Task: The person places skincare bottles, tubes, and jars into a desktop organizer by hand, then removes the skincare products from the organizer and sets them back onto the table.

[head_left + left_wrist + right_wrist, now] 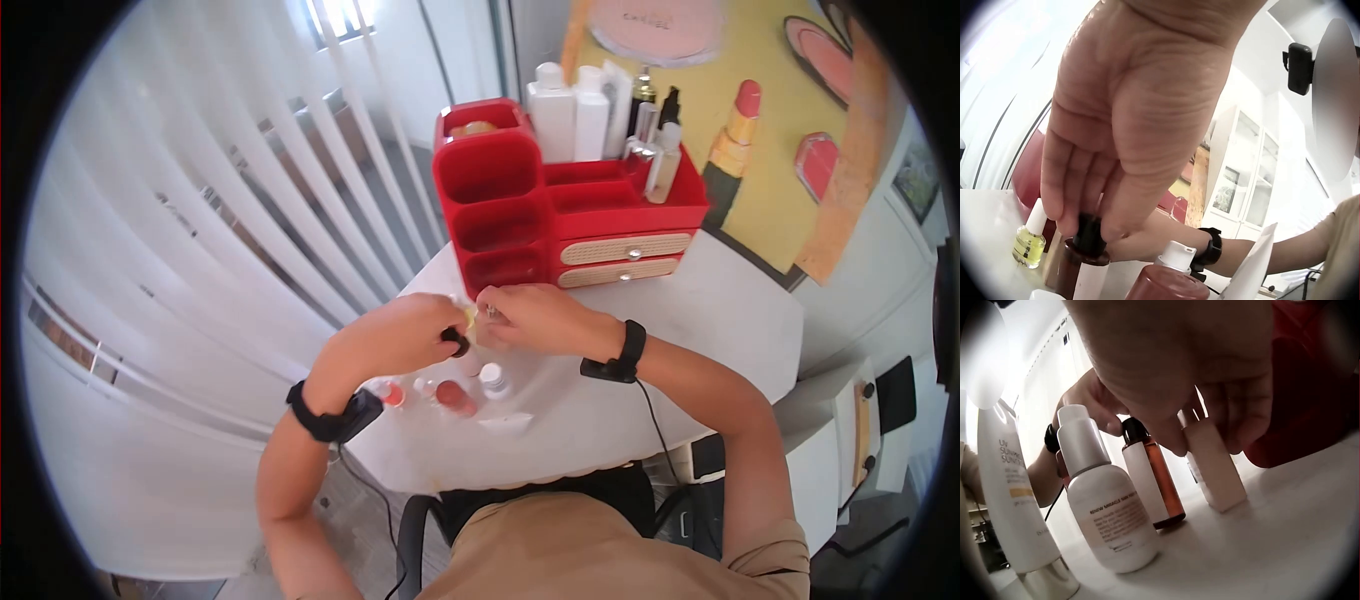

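My left hand (400, 335) pinches the black cap (1089, 234) of an amber bottle (1157, 487) with a white label; the bottle stands upright on the white table. Beside it, my right hand (545, 318) holds a beige rectangular bottle (1216, 465) near its top, thumb on one side and fingers on the other. The beige bottle's base is right at the tabletop, slightly tilted in the right wrist view. Close by stand a white pump bottle (1116, 515) and a small bottle of yellow liquid with a white cap (1029, 244).
A red organizer (500, 200) with open compartments, two drawers and several bottles stands at the table's back. Nearer me are a reddish bottle (455, 398), a white tube (505, 422) and a small orange-red item (392, 394). Vertical blinds (250, 240) hang at left.
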A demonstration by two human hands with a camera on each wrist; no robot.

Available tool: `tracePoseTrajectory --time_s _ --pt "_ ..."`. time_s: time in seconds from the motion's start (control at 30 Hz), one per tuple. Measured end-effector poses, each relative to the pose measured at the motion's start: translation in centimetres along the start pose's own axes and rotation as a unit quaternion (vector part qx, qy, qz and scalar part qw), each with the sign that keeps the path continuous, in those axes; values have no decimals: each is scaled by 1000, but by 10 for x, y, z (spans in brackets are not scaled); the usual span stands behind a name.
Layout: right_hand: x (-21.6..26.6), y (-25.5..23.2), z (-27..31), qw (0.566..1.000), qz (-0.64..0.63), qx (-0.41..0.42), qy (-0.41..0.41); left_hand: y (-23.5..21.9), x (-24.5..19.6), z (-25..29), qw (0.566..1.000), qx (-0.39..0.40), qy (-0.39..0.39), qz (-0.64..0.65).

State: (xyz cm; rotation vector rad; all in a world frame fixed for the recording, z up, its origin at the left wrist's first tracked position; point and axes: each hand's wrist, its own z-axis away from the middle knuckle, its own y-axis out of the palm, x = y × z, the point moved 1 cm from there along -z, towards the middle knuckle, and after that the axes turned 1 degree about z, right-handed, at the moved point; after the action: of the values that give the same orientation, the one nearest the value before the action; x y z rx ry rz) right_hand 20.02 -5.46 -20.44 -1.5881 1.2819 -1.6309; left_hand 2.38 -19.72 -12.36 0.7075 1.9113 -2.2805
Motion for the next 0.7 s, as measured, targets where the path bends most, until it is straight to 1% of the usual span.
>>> tracePoseTrajectory --time_s 0.07,0.1,0.17,0.23,0.3,0.37,0.4,0.47,0.5,0.57,0.6,0.63,0.67,0.7 --pt "0 -28 23 996 7 -85 -29 -6 -4 3 1000 -18 -14 -6" --pt "1 -47 35 996 17 -86 -18 -10 -7 3 1000 -20 0 -3" --pt "7 -99 63 986 -3 -149 71 -18 -13 6 999 -19 -31 20" --pt "5 -151 87 968 24 -237 76 -24 -14 5 999 -31 -27 30" --pt "-2 -198 106 941 36 -298 155 -29 -16 4 997 -71 -13 21" --pt "-14 -234 117 925 81 -325 181 -39 -23 0 997 -73 -10 6" --pt "-25 -245 118 923 83 -327 183 -43 -27 -2 997 -77 3 -2" --pt "-51 -254 115 915 153 -323 188 -52 -34 -7 996 -88 22 -22" --pt "-62 -254 110 914 153 -326 188 -55 -37 -10 996 -88 24 -25" --pt "-85 -248 95 923 157 -284 207 -63 -44 -17 992 -116 53 -24" --pt "-104 -244 89 922 156 -288 206 -66 -48 -20 991 -116 53 -28" --pt "-124 -238 83 922 204 -278 179 -70 -53 -23 989 -131 57 -33" --pt "-127 -235 79 918 250 -267 152 -74 -58 -27 987 -145 61 -37" --pt "-131 -235 81 918 250 -269 152 -77 -62 -31 987 -145 61 -39"
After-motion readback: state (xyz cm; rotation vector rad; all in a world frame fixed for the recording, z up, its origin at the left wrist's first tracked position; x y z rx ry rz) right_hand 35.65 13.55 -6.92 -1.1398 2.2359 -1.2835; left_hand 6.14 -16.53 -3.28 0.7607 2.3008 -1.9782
